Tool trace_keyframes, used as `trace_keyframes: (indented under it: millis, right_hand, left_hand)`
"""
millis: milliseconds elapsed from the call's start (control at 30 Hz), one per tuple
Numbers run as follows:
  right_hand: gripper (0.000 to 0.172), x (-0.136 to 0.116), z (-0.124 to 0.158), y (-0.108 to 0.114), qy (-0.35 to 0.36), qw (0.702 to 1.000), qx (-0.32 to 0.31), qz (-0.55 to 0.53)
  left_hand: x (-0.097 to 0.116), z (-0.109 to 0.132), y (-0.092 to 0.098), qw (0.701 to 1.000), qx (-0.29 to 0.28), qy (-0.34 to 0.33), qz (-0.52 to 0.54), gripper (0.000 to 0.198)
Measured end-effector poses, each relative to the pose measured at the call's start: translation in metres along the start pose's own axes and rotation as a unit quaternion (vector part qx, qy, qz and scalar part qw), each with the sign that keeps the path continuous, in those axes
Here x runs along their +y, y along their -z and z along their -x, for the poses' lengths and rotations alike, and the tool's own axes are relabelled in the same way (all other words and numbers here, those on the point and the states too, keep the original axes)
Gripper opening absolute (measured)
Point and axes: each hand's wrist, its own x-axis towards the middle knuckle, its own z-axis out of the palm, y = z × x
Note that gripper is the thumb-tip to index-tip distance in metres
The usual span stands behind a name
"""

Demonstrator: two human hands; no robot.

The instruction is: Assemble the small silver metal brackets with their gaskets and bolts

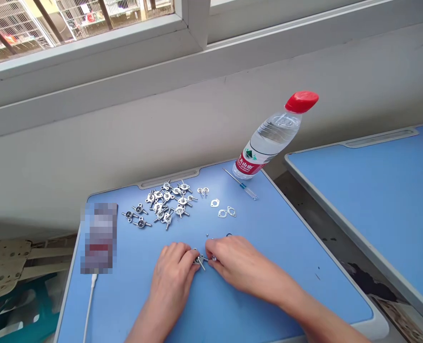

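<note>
My left hand (176, 267) pinches a small metal flanged fitting (199, 260) with thin stems between thumb and fingertips, low over the blue desk. Just to its right, my right hand (233, 259) is closed in a pinch close to the end of one stem. What those fingers hold is mostly hidden; only a small pale bit shows. A tiny metal piece (207, 235) and a partly covered dark ring (229, 234) lie just beyond the right hand. Behind the hands sits a cluster of similar metal fittings (166, 196).
Flat metal flange plates (222, 214) and two small stemmed discs (203, 191) lie right of the cluster. A thin screwdriver (240, 184) rests near a red-capped water bottle (268, 138). At left is a blurred phone-like object (99, 238) with a white cable (90, 305). Another desk (376, 186) stands to the right.
</note>
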Motion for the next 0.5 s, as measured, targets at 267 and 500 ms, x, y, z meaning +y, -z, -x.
trace_keyframes:
  millis: [267,500]
  right_hand:
    - [0.018,-0.0024,0.0029,0.001,0.0,1.0,0.018,0.016]
    - [0.018,-0.0019,0.002,-0.0014,0.01,0.999,0.024,0.031]
  left_hand:
    - [0.0006,0.0018,0.002,1.0,-0.01,0.009,0.023,0.018]
    - [0.0023,0.0011,0.0016,1.0,-0.001,0.0,0.016,0.023]
